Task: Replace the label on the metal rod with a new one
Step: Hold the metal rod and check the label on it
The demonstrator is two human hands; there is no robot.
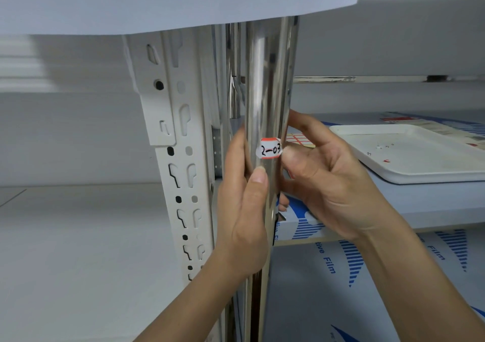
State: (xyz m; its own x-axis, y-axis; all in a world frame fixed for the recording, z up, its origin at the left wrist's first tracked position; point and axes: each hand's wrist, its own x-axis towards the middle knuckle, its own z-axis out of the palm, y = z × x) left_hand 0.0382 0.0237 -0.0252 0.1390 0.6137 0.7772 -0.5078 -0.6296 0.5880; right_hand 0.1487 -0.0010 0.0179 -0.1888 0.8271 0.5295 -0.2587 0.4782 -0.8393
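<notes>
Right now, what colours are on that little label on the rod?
White label with red-orange edges and black handwriting; head view.

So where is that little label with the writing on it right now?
The label sits on the shiny metal rod at the middle of the head view, just above the left hand's thumb, with the right hand touching its right edge.

There are 2 hands, the left hand point(242, 210) and the right hand point(328, 184), and 1 shiny metal rod point(267, 84) bearing 1 white label point(269, 148) with red edges. Beside it stands 1 white slotted upright point(181, 142). On the shelf point(420, 202) lie 1 white tray point(420, 158) and 1 sheet of labels point(301, 140), partly hidden.
</notes>
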